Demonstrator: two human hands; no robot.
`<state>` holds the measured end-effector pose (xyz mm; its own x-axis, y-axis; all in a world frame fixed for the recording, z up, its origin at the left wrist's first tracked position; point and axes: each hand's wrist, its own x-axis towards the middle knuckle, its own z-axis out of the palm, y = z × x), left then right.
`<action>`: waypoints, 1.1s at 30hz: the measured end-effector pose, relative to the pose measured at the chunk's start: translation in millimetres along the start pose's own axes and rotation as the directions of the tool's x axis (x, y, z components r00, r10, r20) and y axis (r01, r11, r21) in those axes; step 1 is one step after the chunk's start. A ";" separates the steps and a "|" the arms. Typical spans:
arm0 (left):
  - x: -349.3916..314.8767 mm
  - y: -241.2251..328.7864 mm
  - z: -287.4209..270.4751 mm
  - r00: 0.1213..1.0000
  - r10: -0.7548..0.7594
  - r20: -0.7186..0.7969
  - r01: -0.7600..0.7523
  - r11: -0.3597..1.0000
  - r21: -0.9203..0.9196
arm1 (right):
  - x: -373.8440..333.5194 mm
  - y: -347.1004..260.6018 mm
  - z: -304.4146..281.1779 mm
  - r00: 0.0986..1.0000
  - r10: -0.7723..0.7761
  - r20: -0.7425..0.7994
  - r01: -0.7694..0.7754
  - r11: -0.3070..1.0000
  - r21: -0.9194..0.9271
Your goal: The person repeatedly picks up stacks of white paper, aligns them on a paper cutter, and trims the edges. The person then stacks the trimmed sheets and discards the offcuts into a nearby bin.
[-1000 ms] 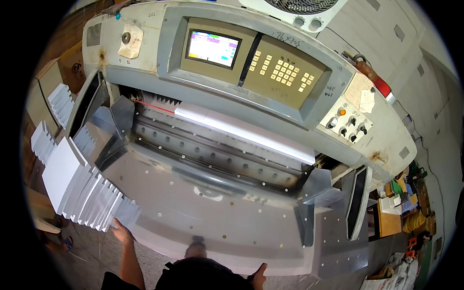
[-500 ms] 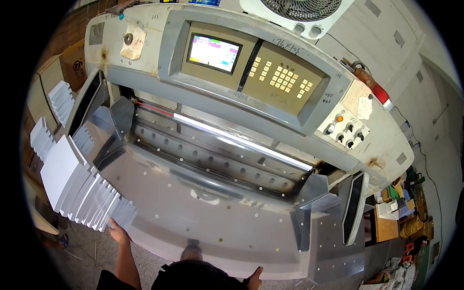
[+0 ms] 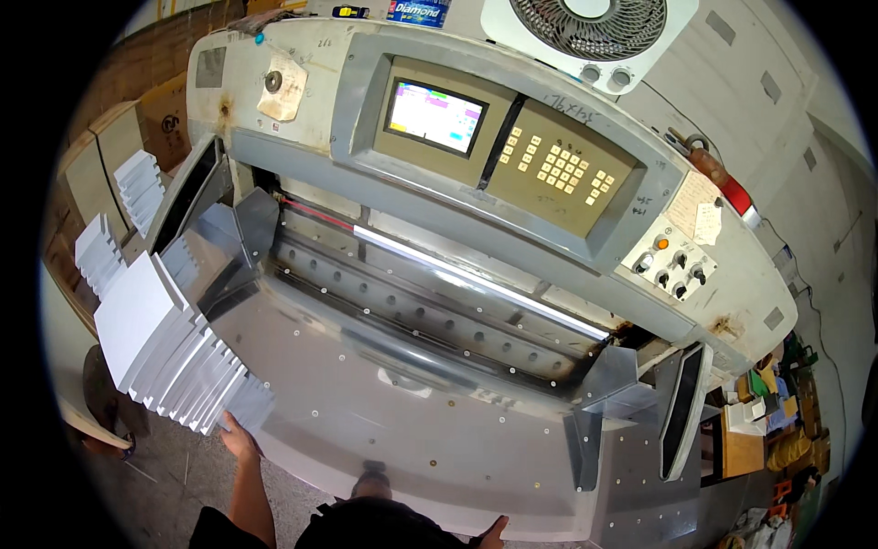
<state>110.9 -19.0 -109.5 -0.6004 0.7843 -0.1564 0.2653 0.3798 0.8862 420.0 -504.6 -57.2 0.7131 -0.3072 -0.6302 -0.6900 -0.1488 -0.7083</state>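
Note:
A stack of white paper (image 3: 169, 343), split into several fanned, offset piles, lies on the left end of the cutting machine's metal table (image 3: 366, 439). Beside its near right corner is my left hand (image 3: 240, 439), fingers stretched toward the lowest sheets; whether they touch is hard to make out. My right hand (image 3: 494, 531) rests at the table's front edge, a digit extended on the rim and the rest hidden, with no object visible in it. Behind the table, the machine's slot holds a bright light bar (image 3: 476, 282).
Above the slot are a lit screen (image 3: 436, 116) and a keypad (image 3: 562, 169). Metal side guards (image 3: 617, 389) flank the table, with a switch panel (image 3: 672, 265) to the right. Smaller paper piles (image 3: 139, 192) stand farther left. A white fan (image 3: 590, 37) sits on top.
The whole scene has shifted right and slightly down in the picture as my head turned. Both hands keep their places, the left by the paper stack and the right at the table edge.

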 end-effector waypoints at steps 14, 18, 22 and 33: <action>-24.1 38.3 -8.5 0.994 -0.033 0.104 0.049 0.986 -0.159 | 26.9 23.8 -0.8 0.995 0.087 0.051 -0.089 0.995 0.046; -7.1 18.8 -10.6 0.995 -0.055 0.084 0.072 0.973 -0.219 | -16.6 -12.4 -0.8 0.995 -0.009 0.104 0.018 0.996 -0.085; -15.4 27.8 -8.4 0.992 -0.058 0.110 0.078 0.979 -0.186 | -5.6 -7.9 -4.4 0.992 0.028 0.124 -0.018 0.997 -0.081; 11.6 8.5 -2.2 0.999 -0.042 0.005 0.042 0.999 -0.014 | 24.2 27.6 1.8 0.999 -0.013 0.046 0.015 0.999 -0.047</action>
<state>104.6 -7.7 -102.8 -0.6073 0.7700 -0.1957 0.2291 0.4057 0.8848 418.5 -514.4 -92.5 0.7272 -0.2621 -0.6345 -0.6840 -0.1977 -0.7022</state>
